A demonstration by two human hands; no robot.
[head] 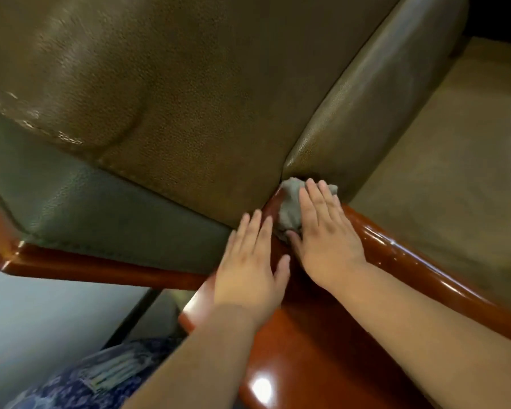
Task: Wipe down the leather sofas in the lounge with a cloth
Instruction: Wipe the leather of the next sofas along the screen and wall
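Note:
A brown leather sofa seat cushion [189, 98] fills the upper view, with a padded leather side panel [366, 107] to its right. A crumpled grey cloth [288, 208] lies on the glossy red-brown wooden armrest [396, 261], right at the corner where cushion and side panel meet. My right hand [325, 231] lies flat on the cloth with straight fingers, pressing it against the wood. Just left of it, my left hand [251, 261] rests flat on the armrest, fingertips touching the cushion's front edge.
A grey-green leather front band [101, 202] runs under the cushion above a wooden base rail [86, 267]. Beige carpet [455, 172] lies to the right. Pale floor [42, 320] and a blue patterned fabric [86, 385] show at the lower left.

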